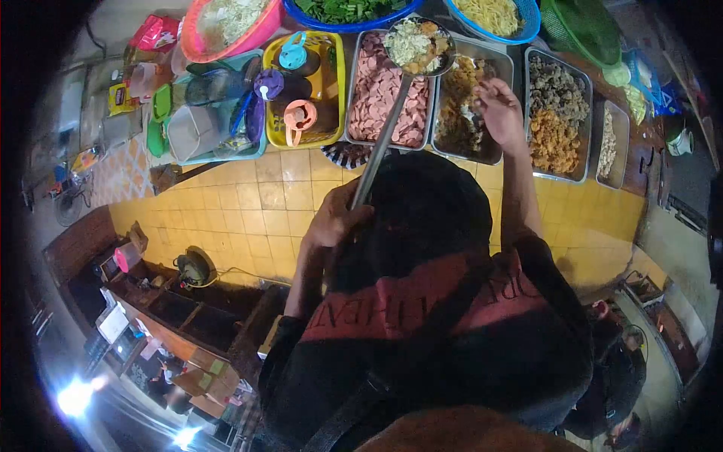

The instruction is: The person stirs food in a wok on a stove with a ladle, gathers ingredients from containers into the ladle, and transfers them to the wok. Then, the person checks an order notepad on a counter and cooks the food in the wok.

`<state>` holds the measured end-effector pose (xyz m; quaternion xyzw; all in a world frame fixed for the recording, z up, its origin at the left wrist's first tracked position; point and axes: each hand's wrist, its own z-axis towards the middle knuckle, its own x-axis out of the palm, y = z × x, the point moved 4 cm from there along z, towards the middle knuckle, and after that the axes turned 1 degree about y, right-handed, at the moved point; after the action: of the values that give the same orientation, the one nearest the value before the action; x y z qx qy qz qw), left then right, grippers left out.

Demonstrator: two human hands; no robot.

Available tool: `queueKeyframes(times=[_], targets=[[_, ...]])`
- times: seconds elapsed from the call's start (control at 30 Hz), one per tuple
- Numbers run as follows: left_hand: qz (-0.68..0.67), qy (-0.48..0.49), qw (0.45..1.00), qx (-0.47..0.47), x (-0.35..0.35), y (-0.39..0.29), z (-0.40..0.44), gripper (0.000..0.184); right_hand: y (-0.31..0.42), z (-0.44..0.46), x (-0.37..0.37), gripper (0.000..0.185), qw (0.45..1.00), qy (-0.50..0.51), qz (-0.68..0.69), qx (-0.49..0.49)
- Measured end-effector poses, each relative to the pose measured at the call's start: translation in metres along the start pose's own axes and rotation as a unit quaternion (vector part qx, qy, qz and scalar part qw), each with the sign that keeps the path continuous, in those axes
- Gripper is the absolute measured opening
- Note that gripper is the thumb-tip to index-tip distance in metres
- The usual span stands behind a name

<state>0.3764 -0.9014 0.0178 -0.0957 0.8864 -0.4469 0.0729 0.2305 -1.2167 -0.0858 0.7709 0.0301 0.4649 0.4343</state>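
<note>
My left hand (339,217) is closed around the long metal handle of a ladle (386,139). The round bowl of the ladle, at the top of the view, holds pale shredded vegetables (407,44) and orange-brown pieces. It hangs over the edges of two metal trays. My right hand (498,113) is above the right side of the tray with brown crumbly food (458,90). Its fingers are loosely bent and look apart, with nothing visible in them. To the left is a tray of sliced pink sausage (380,98); on the right stands a tray of grey and orange chopped pieces (559,113).
A yellow basket (340,83) with lidded bottles and a light-blue tub (260,147) of containers stand on the left. Behind are a pink basin (197,47), a blue basket of noodles (489,15) and a green basket (584,34). A narrow tray (619,151) is at the right. Another person (614,369) is lower right.
</note>
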Motion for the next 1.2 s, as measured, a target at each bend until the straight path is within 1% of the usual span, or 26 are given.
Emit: queueKeyframes(times=[0.03, 0.07, 0.1, 0.13, 0.17, 0.2, 0.27, 0.3, 0.33, 0.4, 0.43, 0.47, 0.53, 0.6, 0.67, 0.7, 0.73, 0.77, 0.8, 0.83, 0.87, 0.93, 1.07, 1.13, 1.17, 1.2], targets=[[0.013, 0.001, 1.000, -0.005, 0.000, -0.005, -0.001, 0.046, -0.003, 0.005, -0.007, 0.033, 0.975, -0.078, -0.207, -0.018], [0.027, 0.004, 1.000, -0.010, 0.001, -0.008, -0.002, 0.046, -0.010, 0.010, -0.016, 0.033, 0.975, -0.079, -0.206, -0.017], [0.027, 0.005, 1.000, -0.011, 0.002, -0.006, -0.001, 0.046, -0.014, 0.015, -0.021, 0.038, 0.856, -0.065, -0.512, -0.034], [0.009, 0.008, 0.999, -0.030, 0.004, -0.003, 0.001, 0.036, -0.024, 0.019, -0.029, 0.043, 0.645, -0.044, -0.761, -0.046], [-0.009, 0.011, 0.999, -0.048, 0.005, -0.001, 0.001, 0.029, -0.036, 0.017, -0.030, 0.053, 0.506, 0.024, -0.854, -0.115], [-0.008, 0.012, 0.999, -0.047, 0.004, -0.003, 0.002, 0.029, -0.041, 0.018, -0.040, 0.053, 0.506, 0.022, -0.855, -0.115], [0.039, 0.010, 0.999, -0.015, 0.003, -0.014, 0.002, 0.026, -0.047, 0.019, -0.037, 0.057, 0.488, 0.013, -0.872, -0.036], [0.039, 0.007, 0.999, -0.015, 0.003, -0.014, 0.003, 0.026, -0.052, 0.020, -0.052, 0.048, 0.468, 0.009, -0.877, -0.104], [0.032, 0.006, 0.999, -0.012, 0.003, -0.014, 0.003, 0.025, -0.047, 0.022, -0.045, 0.048, 0.470, 0.012, -0.877, -0.103], [0.025, 0.005, 1.000, -0.011, 0.004, -0.015, 0.002, 0.024, -0.020, 0.029, -0.032, 0.036, 0.570, -0.096, -0.816, 0.006], [0.024, 0.004, 1.000, -0.010, 0.005, -0.018, 0.002, 0.025, -0.009, 0.028, -0.026, 0.024, 0.570, -0.104, -0.805, -0.129], [0.023, 0.004, 1.000, -0.010, 0.005, -0.020, 0.002, 0.025, -0.009, 0.036, -0.043, 0.024, 0.570, -0.104, -0.805, -0.128], [0.040, 0.003, 0.999, -0.023, 0.004, -0.017, 0.003, 0.026, -0.002, 0.051, -0.075, 0.021, 0.770, -0.120, -0.592, -0.206], [0.057, 0.002, 0.998, -0.035, 0.002, -0.013, 0.003, 0.027, 0.017, 0.044, -0.050, 0.023, 0.780, -0.130, -0.578, -0.204], [0.021, 0.010, 0.999, -0.030, 0.002, -0.007, 0.004, 0.028, 0.026, 0.040, -0.036, 0.027, 0.765, -0.113, -0.599, -0.207], [0.021, 0.009, 0.999, -0.030, 0.000, -0.004, 0.004, 0.028, 0.021, 0.041, -0.046, 0.024, 0.732, -0.087, -0.628, -0.252], [0.040, 0.006, 0.999, -0.006, -0.001, -0.005, 0.004, 0.037, 0.020, 0.039, -0.041, 0.024, 0.732, -0.086, -0.627, -0.252], [0.058, 0.004, 0.998, 0.017, -0.002, -0.006, 0.004, 0.048, 0.013, 0.036, -0.039, 0.025, 0.598, -0.090, -0.779, -0.165], [0.058, 0.003, 0.998, 0.017, -0.002, -0.005, 0.004, 0.048, 0.006, 0.033, -0.038, 0.026, 0.436, -0.091, -0.893, -0.070], [0.038, 0.003, 0.999, 0.001, -0.001, -0.005, 0.004, 0.049, -0.007, 0.036, -0.026, 0.028, 0.308, 0.015, -0.948, 0.085], [0.018, 0.003, 1.000, -0.014, -0.001, -0.005, 0.004, 0.049, -0.021, 0.034, -0.042, 0.028, 0.308, 0.014, -0.947, 0.085], [0.032, 0.007, 0.999, -0.020, -0.003, -0.005, 0.004, 0.041, -0.047, 0.023, -0.058, 0.033, 0.448, -0.026, -0.894, 0.009], [0.056, -0.005, 0.998, -0.023, -0.002, -0.009, 0.004, 0.034, -0.051, 0.005, -0.032, 0.032, 0.470, -0.003, -0.879, -0.075], [0.052, 0.006, 0.998, -0.033, -0.004, -0.009, 0.003, 0.034, -0.048, 0.002, -0.033, 0.035, 0.460, -0.031, -0.888, 0.012], [0.048, 0.017, 0.998, -0.043, -0.004, -0.008, 0.004, 0.034, -0.049, 0.002, -0.036, 0.028, 0.457, -0.019, -0.873, -0.168], [0.048, 0.019, 0.998, -0.043, -0.004, -0.009, 0.004, 0.034, -0.054, 0.002, -0.052, 0.028, 0.457, -0.020, -0.874, -0.167]])
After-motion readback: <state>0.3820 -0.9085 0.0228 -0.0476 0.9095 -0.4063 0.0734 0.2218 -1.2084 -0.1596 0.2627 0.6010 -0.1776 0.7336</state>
